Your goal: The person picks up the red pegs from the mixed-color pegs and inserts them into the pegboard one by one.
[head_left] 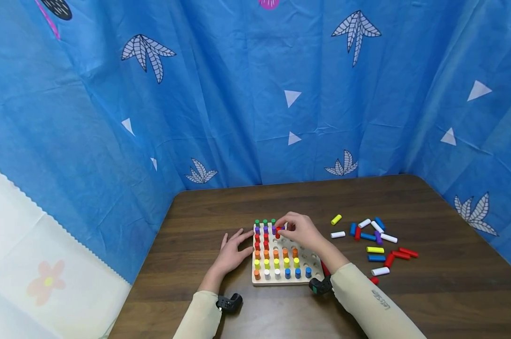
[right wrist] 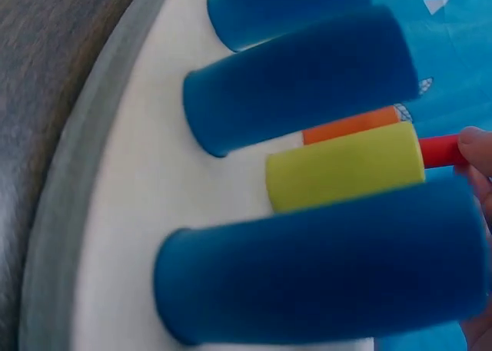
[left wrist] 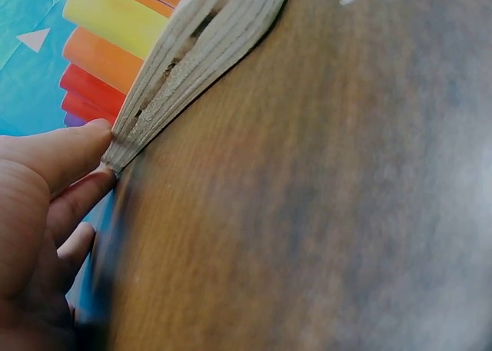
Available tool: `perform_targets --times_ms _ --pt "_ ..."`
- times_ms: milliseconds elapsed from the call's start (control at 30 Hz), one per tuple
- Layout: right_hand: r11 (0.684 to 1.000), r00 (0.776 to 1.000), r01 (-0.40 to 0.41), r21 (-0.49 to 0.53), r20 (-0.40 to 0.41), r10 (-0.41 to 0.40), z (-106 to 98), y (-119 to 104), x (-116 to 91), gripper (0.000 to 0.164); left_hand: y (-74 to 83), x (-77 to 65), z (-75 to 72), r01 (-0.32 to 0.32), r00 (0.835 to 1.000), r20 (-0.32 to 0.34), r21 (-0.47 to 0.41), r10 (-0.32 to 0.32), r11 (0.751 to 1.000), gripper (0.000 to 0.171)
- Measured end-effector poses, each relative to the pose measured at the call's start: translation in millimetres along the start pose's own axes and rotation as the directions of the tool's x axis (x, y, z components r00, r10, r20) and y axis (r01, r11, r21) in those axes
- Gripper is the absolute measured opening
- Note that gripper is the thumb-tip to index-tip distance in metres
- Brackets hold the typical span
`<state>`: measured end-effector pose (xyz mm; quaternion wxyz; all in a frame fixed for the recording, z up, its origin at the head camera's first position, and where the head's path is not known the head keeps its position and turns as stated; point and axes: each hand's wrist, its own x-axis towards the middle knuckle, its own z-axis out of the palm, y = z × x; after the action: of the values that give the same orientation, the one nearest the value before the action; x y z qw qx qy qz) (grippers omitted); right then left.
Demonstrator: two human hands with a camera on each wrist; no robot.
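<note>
- On the brown table (head_left: pixel 408 301), a wooden pegboard (head_left: pixel 283 278) lies flat; the right hand (head_left: pixel 299 231) pinches a red peg (head_left: pixel 278 233) over the board's far rows, toward 12 o'clock.
- Fingers nearly straight, the left hand (head_left: pixel 231 254) presses the board's edge at 9 o'clock.
- Loose pegs (head_left: pixel 376 245) lie at 3 o'clock.
- Risk, as I judge it: a tilted peg could jam, or the sleeve could knock standing pegs.
- Only the left wrist view shows fingertips (left wrist: pixel 92 132) touching the board's corner; the right wrist view shows blue pegs (right wrist: pixel 307 97) close up.
</note>
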<state>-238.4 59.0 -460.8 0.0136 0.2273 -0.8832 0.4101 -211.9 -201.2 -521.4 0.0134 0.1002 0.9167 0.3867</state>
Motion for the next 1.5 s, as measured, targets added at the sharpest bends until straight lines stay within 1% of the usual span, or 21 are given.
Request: perform_targets --times_ms 100,267,500,833,1300,1400,1500 --pt "1.000 1.000 -0.003 -0.002 0.003 0.003 2.4 -1.4 0.6 0.015 0.3 0.3 -0.7 0.003 1.000 -0.002 -0.003 -0.003 1.000 0.050" --pt "0.999 0.999 -0.033 0.005 0.024 0.032 7.3 -2.1 0.3 0.013 0.0 -0.6 -0.2 0.003 1.000 0.001 0.007 -0.003 1.000 0.050" --pt "1.000 0.999 -0.016 -0.012 0.051 0.017 11.8 0.0 2.3 0.011 0.3 -1.0 0.1 0.010 1.000 0.001 0.008 -0.010 1.000 0.050" --pt "0.998 0.998 -0.017 -0.059 0.058 0.020 14.7 1.5 4.6 0.010 -0.1 -0.6 0.2 0.007 1.000 0.003 0.014 -0.007 1.000 0.050" --pt "0.989 0.997 -0.055 -0.134 0.049 0.062 19.9 2.6 7.1 0.011 2.1 0.0 0.1 0.006 1.000 0.001 0.008 -0.006 1.000 0.050" --pt "0.988 0.996 -0.065 -0.143 0.053 0.073 20.1 2.7 7.0 0.011 2.1 0.0 -0.1 0.005 1.000 0.002 0.006 -0.005 1.000 0.050" --pt "0.988 0.996 -0.056 -0.144 0.054 0.065 19.6 3.0 6.8 0.010 1.6 -0.4 -0.5 0.006 1.000 0.001 0.004 -0.006 1.000 0.050"
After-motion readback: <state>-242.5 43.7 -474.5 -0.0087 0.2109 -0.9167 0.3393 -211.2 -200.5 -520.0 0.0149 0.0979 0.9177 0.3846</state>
